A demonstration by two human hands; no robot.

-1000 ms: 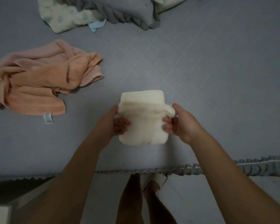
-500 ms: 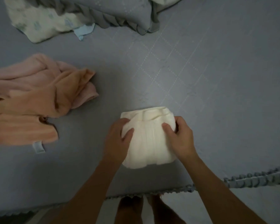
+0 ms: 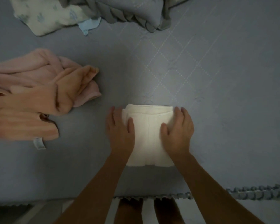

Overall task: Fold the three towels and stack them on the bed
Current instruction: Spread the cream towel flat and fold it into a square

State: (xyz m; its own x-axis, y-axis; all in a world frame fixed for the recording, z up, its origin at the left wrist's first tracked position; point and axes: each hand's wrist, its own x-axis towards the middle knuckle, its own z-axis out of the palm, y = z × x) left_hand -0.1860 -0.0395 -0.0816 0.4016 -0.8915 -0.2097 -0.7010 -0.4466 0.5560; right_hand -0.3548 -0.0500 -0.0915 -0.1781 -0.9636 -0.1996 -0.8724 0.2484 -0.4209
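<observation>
Grey quilted bedding [image 3: 200, 78] fills the view from above, dimly lit, with a ruffled edge [image 3: 257, 191] near the bottom. Close to that edge lies a cream towel [image 3: 148, 136], folded into a thick, compact rectangle. The left hand [image 3: 120, 131] rests flat on its left side and the right hand [image 3: 178, 131] on its right side; fingers on both are nearly straight and spread, pressing down rather than gripping, with fingertips reaching the far fold. This looks like smoothing and squaring the bundle so it can serve as the base of a stack.

Well apart to the left sits a crumpled heap of peach and pink towels [image 3: 39, 97], not yet folded, with a small white tag [image 3: 39, 143] poking out below. How many towels make up the heap cannot be told.

At the top are a rumpled grey blanket [image 3: 136, 10] and a pale printed cloth [image 3: 50, 15], both clear of the working area. Bare feet [image 3: 149, 210] show below the bed edge. Nothing lies between the hands and the heap.
</observation>
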